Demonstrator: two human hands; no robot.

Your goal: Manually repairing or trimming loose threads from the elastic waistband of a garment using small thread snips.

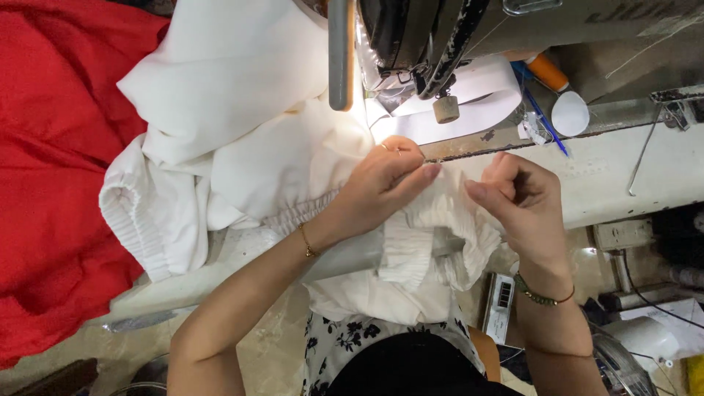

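Under the sewing machine head, on the pale machine table, lies the white garment, and its gathered elastic edge is between both hands. With the left hand the person pinches this ruffled edge, fingertips pressed on the cloth. Just beside it, the right hand is curled closed and grips the same edge. Behind the hands a white elastic band loops near the needle. Red fabric is piled at the left side.
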